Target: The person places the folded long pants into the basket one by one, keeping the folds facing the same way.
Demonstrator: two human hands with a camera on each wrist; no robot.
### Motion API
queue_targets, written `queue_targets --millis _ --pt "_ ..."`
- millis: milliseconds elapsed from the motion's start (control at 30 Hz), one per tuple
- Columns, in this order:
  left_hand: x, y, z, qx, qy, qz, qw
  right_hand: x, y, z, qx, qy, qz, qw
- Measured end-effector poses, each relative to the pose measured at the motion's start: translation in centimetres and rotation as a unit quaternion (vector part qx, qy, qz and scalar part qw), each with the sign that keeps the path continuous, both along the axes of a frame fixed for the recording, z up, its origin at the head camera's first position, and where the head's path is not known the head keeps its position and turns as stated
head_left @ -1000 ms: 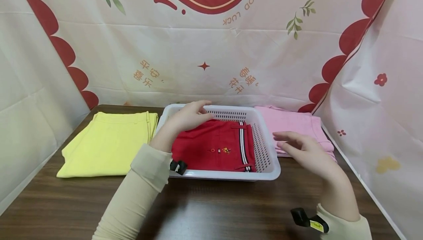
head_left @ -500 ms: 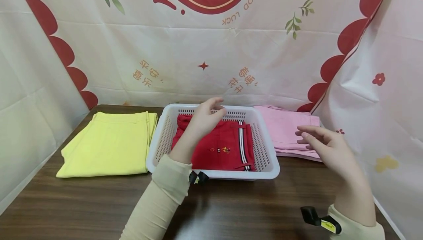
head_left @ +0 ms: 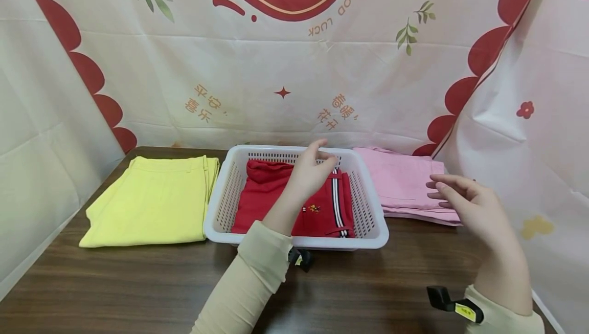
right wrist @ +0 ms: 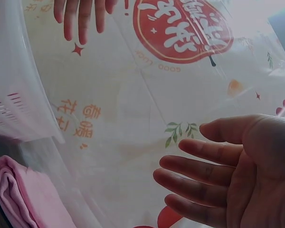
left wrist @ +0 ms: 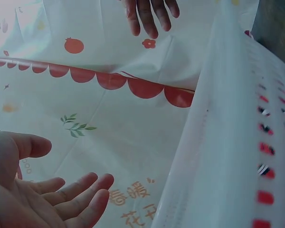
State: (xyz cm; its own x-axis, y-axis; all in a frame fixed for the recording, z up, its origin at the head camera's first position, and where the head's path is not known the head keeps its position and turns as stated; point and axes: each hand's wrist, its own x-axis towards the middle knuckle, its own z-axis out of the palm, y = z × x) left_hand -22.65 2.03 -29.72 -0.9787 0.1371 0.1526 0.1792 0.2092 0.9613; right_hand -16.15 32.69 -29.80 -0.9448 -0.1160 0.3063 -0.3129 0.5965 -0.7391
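Note:
My left hand [head_left: 309,173] is held over the white plastic basket [head_left: 216,198], its fingers relaxed and holding nothing. Inside the basket lies a folded red garment [head_left: 262,196] with a black-and-white striped band and a small yellow emblem; my left hand and forearm hide part of it. To the right, my right hand [head_left: 474,206] hovers with loosely bent fingers beside the folded pink pants [head_left: 400,180], overlapping their right end in the head view. Both wrist views show bare palms, the left hand [left wrist: 52,190] and the right hand [right wrist: 228,171] each with nothing in it.
Folded yellow pants [head_left: 152,201] lie left of the basket on the dark wooden table [head_left: 115,283]. A printed cloth curtain [head_left: 257,68] rises behind the table and along both sides. Each wrist wears a black strap; the right strap [head_left: 460,308] carries a yellow label.
My left hand has moved to the right across the basket, uncovering the left part of the red garment. My right hand has shifted right, away from the basket. The clothes stay put.

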Motion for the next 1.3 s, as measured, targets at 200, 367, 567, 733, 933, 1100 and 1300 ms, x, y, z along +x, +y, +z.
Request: queue_targets --millis 200,367,567,733,933,1100,1300 --pt "0.1 1.0 -0.5 0.006 0.005 -0.006 1.0000 -0.3 0.7 -0.3 -0.021 -0.004 -0.015 0.9997" --pt "0.4 1.9 -0.6 0.006 0.007 -0.016 0.9998 -0.5 1.3 -0.6 -0.037 -0.013 -0.031 0.9987" --pt "0.7 2.9 -0.8 0.030 -0.011 -0.028 0.9991 -0.7 2.2 -0.7 -0.072 -0.036 -0.031 0.9963" --pt "1.0 3.7 -1.0 0.063 -0.024 -0.038 0.9970 -1.0 2.7 -1.0 -0.081 -0.045 -0.029 0.9953" --pt "1.1 4.8 -1.5 0.079 -0.024 -0.031 0.9961 -1.3 3.5 -1.7 -0.079 -0.053 -0.020 0.9952" --pt "1.3 5.6 -1.8 0.077 -0.011 -0.027 0.9966 -1.5 4.0 -2.2 -0.088 -0.061 -0.022 0.9940" --pt "1.6 7.2 -1.8 0.101 -0.001 -0.028 0.9945 -1.7 4.9 -2.4 -0.081 -0.062 -0.049 0.9935"
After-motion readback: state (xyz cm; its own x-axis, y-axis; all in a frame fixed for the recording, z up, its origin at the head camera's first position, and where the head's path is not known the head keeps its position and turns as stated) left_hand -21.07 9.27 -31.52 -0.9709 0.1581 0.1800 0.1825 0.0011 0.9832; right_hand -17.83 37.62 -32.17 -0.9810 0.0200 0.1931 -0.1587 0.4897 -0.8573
